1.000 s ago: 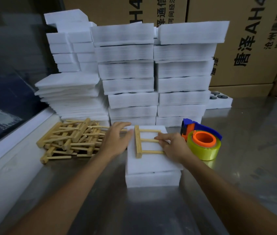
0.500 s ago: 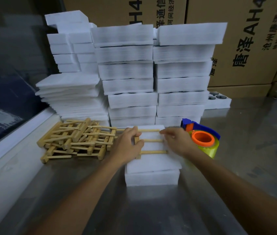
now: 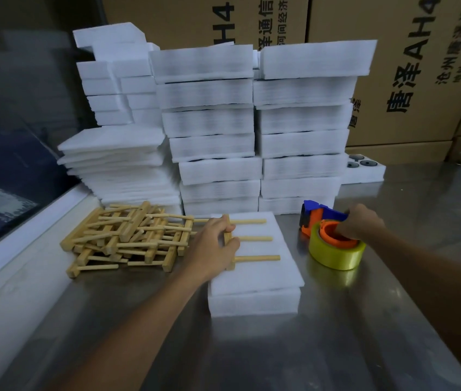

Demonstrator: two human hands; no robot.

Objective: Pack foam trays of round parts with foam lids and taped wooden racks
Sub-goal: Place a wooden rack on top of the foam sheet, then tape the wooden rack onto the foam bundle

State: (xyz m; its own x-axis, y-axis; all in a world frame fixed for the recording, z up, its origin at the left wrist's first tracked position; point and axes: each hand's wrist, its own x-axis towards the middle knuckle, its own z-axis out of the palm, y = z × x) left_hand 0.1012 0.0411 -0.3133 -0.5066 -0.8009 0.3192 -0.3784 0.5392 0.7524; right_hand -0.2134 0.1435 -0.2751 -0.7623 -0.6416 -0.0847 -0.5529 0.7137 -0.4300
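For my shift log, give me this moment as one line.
step: taping rack | left hand: holds rack on foam lid | right hand: grips tape dispenser on table | tape: not yet applied

— Where is the left hand (image 3: 212, 246)?

— Reaching forward from the lower left on a bare forearm, palm down. Its fingers curl over the spine of the wooden rack (image 3: 247, 240) and its thumb lies against the spine's near stretch, so it grips the rack.

— And the right hand (image 3: 360, 222)?

— Out to the right on a bare arm that comes in from the lower right edge. The back of the hand faces up, and the fingers bend down onto the tape dispenser (image 3: 331, 235), closed round its top by the orange hub.

— Do the hands touch?

— No, they sit well apart.
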